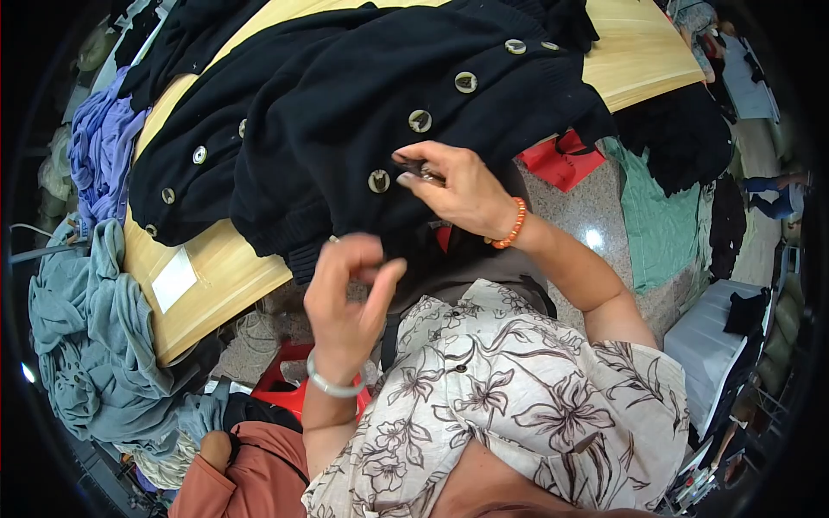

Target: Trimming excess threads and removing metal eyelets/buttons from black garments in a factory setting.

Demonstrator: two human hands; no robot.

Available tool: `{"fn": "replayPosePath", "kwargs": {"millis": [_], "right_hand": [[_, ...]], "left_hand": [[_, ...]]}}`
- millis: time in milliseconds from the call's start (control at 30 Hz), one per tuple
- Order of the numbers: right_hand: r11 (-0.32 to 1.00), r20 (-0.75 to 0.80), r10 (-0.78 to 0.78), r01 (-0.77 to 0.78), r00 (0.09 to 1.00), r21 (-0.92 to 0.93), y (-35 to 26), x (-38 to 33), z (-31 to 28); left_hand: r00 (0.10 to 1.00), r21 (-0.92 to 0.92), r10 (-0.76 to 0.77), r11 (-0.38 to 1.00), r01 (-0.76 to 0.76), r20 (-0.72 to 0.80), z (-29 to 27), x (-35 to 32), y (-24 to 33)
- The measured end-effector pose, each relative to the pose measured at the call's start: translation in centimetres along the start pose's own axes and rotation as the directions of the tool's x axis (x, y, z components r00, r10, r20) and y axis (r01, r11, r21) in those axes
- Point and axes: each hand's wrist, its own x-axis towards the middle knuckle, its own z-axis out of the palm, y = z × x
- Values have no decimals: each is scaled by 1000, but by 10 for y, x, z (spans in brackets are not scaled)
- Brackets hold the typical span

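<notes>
A black knitted cardigan (345,104) with a row of pale round buttons (420,120) lies spread on a light wooden table (216,268). My right hand (466,194), with an orange bead bracelet, rests on the cardigan's lower edge beside the lowest button (378,180). It grips a small dark metal tool (414,168), seemingly thread snips. My left hand (345,302), wearing a pale bangle, hovers just below the cardigan's ribbed hem. Its thumb and fingertips are pinched together; I see nothing between them.
A white label (174,279) sticks on the table's near edge. Blue-grey garments (95,337) and a purple one (99,147) pile at the left. Another person's rust-coloured sleeve (250,475) is at lower left, near a red stool (289,388). A red bag (561,160) and green cloth (661,216) lie right.
</notes>
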Motion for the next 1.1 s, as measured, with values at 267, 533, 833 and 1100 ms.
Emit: {"fn": "replayPosePath", "kwargs": {"millis": [267,533,833,1100], "right_hand": [[986,110,155,-161,982,46,9,28,19],[804,394,71,-286,916,521,14,23,-2],[937,77,-115,82,990,340,4,-2,9],[932,1,37,-35,999,360,4,-5,-9]], "left_hand": [[989,244,-78,964,108,-128,31,49,-48],[995,-37,-47,998,50,88,16,50,-49],[942,-474,-284,814,335,179,19,46,-43],[994,-429,-105,899,90,-12,29,32,-60]]}}
